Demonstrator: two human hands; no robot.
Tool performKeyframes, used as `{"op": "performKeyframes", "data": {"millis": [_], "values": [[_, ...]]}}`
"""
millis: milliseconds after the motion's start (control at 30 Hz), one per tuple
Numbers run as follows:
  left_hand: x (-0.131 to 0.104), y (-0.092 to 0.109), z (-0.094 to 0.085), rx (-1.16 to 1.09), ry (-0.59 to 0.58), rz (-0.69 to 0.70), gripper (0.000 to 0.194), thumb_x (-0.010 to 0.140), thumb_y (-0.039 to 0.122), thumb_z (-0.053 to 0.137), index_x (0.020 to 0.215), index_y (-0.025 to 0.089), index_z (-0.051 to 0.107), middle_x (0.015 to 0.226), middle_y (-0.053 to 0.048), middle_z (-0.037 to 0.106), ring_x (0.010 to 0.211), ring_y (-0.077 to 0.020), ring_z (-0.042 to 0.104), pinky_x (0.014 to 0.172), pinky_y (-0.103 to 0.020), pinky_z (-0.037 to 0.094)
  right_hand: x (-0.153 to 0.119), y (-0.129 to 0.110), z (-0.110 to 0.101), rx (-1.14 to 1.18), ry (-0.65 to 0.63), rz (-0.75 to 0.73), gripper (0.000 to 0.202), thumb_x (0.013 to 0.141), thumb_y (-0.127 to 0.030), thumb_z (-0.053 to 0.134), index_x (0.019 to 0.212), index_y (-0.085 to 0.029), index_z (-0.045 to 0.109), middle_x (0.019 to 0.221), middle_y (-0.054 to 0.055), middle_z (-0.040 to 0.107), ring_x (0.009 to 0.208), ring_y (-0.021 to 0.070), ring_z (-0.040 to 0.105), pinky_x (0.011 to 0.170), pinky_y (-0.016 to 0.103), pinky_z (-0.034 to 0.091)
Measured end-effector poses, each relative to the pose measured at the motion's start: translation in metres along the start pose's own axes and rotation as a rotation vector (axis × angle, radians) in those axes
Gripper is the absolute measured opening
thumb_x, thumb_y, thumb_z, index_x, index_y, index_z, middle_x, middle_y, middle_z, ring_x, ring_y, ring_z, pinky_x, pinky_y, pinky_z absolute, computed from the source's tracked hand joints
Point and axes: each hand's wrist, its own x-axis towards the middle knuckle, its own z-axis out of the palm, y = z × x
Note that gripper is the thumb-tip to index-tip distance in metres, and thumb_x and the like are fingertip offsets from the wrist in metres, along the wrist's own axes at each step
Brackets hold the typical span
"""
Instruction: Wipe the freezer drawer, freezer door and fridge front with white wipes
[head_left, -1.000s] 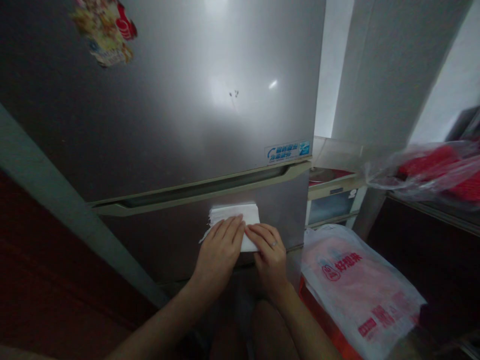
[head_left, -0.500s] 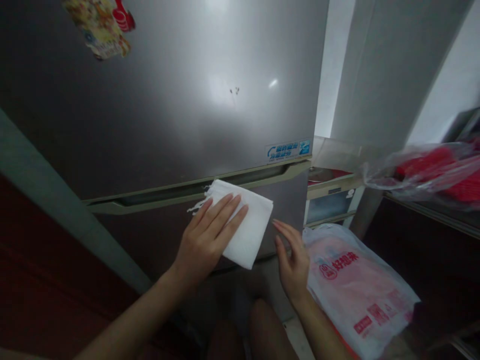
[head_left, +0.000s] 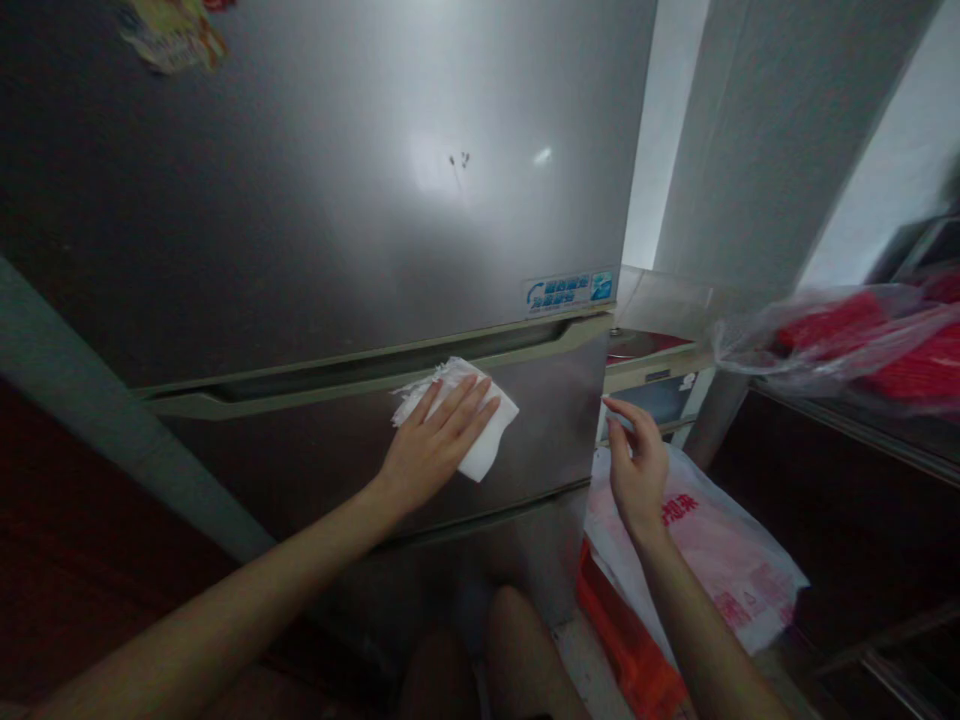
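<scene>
A folded white cloth (head_left: 491, 432) with a frayed left edge lies against the lower door (head_left: 547, 400) of a grey refrigerator, just under the handle ledge. Flat on that cloth rests my left hand (head_left: 431, 440), its fingers stretched out and pressing it to the door. My right hand (head_left: 637, 465) is raised in the air to the right of the door, in front of a white plastic bag. Its fingers are bent and the thumb and index finger stand slightly apart, with nothing between them.
The white bag (head_left: 720, 540) with red print sits over an orange-red object (head_left: 626, 640) at the lower right. A clear plastic bag with red contents (head_left: 840, 335) lies on a dark cabinet at the right. A grey-green frame edge (head_left: 135, 410) runs down the left.
My left hand and the cloth have shifted slightly, and less of the cloth shows below the fingers. My right hand has moved right, away from the cloth. The view has tilted down a little.
</scene>
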Motion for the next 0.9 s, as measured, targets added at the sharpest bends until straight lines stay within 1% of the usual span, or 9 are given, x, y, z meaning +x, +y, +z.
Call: {"op": "performKeyframes", "data": {"millis": [167, 300, 433, 533, 600, 667, 767, 833, 900], "values": [[0.002, 0.000, 0.006, -0.009, -0.007, 0.063, 0.042, 0.097, 0.015, 0.039, 0.138, 0.018, 0.048, 0.149, -0.011, 0.044, 0.139, -0.0274, 0.038, 0.111, -0.049, 0.035, -0.004, 0.006, 0.002, 0.013, -0.037, 0.026, 0.024, 0.090, -0.023, 0.048, 0.105, -0.018, 0.067, 0.108, 0.007, 0.065, 0.103, 0.0169, 0.059, 0.086, 0.031, 0.048], [0.000, 0.017, 0.015, -0.073, -0.048, 0.157, 0.038, 0.097, 0.020, 0.043, 0.133, 0.020, 0.053, 0.148, -0.011, 0.046, 0.138, -0.0273, 0.040, 0.112, -0.049, 0.032, -0.019, 0.014, 0.003, 0.027, -0.056, 0.086, 0.024, 0.090, -0.023, 0.048, 0.104, -0.019, 0.067, 0.108, 0.007, 0.065, 0.105, 0.0180, 0.058, 0.089, 0.034, 0.048], [-0.022, 0.046, 0.041, -0.137, -0.082, 0.279, 0.032, 0.094, 0.023, 0.051, 0.125, 0.018, 0.059, 0.144, -0.015, 0.049, 0.134, -0.0270, 0.046, 0.112, -0.045, 0.030, -0.029, 0.021, 0.006, 0.024, -0.064, 0.124, 0.026, 0.090, -0.026, 0.047, 0.108, -0.020, 0.065, 0.113, 0.008, 0.064, 0.108, 0.0190, 0.057, 0.093, 0.037, 0.047], [-0.044, 0.064, 0.064, -0.173, -0.092, 0.366, 0.029, 0.093, 0.022, 0.052, 0.119, 0.016, 0.063, 0.143, -0.013, 0.052, 0.133, -0.0249, 0.048, 0.113, -0.042, 0.029, -0.030, 0.026, 0.007, 0.019, -0.062, 0.145, 0.032, 0.090, -0.030, 0.046, 0.117, -0.020, 0.061, 0.123, 0.010, 0.060, 0.116, 0.0205, 0.054, 0.095, 0.040, 0.046], [-0.055, 0.072, 0.075, -0.175, -0.072, 0.388, 0.028, 0.094, 0.020, 0.050, 0.118, 0.014, 0.064, 0.142, -0.012, 0.052, 0.132, -0.0228, 0.048, 0.114, -0.040, 0.029, -0.030, 0.030, 0.007, 0.009, -0.054, 0.148, 0.037, 0.090, -0.032, 0.047, 0.122, -0.019, 0.059, 0.128, 0.011, 0.058, 0.120, 0.0218, 0.052, 0.099, 0.043, 0.045], [-0.060, 0.075, 0.080, -0.175, -0.053, 0.403, 0.028, 0.096, 0.019, 0.047, 0.117, 0.014, 0.064, 0.142, -0.010, 0.053, 0.132, -0.0199, 0.049, 0.114, -0.037, 0.030, -0.030, 0.034, 0.007, -0.008, -0.046, 0.146, 0.041, 0.090, -0.034, 0.047, 0.127, -0.019, 0.057, 0.134, 0.012, 0.054, 0.126, 0.0229, 0.048, 0.104, 0.047, 0.041], [-0.056, 0.066, 0.073, -0.181, -0.038, 0.415, 0.027, 0.096, 0.019, 0.045, 0.114, 0.015, 0.065, 0.140, -0.008, 0.056, 0.132, -0.0184, 0.048, 0.113, -0.036, 0.032, -0.031, 0.039, 0.010, -0.010, -0.071, 0.165, 0.047, 0.091, -0.038, 0.047, 0.134, -0.019, 0.051, 0.143, 0.012, 0.046, 0.135, 0.0240, 0.040, 0.110, 0.050, 0.036], [-0.044, 0.048, 0.057, -0.163, -0.036, 0.398, 0.026, 0.096, 0.019, 0.046, 0.115, 0.015, 0.064, 0.140, -0.008, 0.055, 0.133, -0.0195, 0.047, 0.114, -0.037, 0.032, -0.034, 0.042, 0.013, 0.009, -0.095, 0.189, 0.050, 0.091, -0.040, 0.046, 0.137, -0.019, 0.048, 0.147, 0.011, 0.042, 0.138, 0.0244, 0.037, 0.112, 0.052, 0.034], [-0.026, 0.023, 0.036, -0.127, -0.034, 0.358, 0.027, 0.095, 0.019, 0.047, 0.119, 0.015, 0.061, 0.144, -0.011, 0.051, 0.135, -0.0217, 0.045, 0.115, -0.040, 0.030, -0.036, 0.044, 0.016, 0.030, -0.106, 0.209, 0.052, 0.091, -0.042, 0.047, 0.138, -0.020, 0.047, 0.148, 0.010, 0.041, 0.138, 0.0245, 0.037, 0.113, 0.052, 0.033]]}}
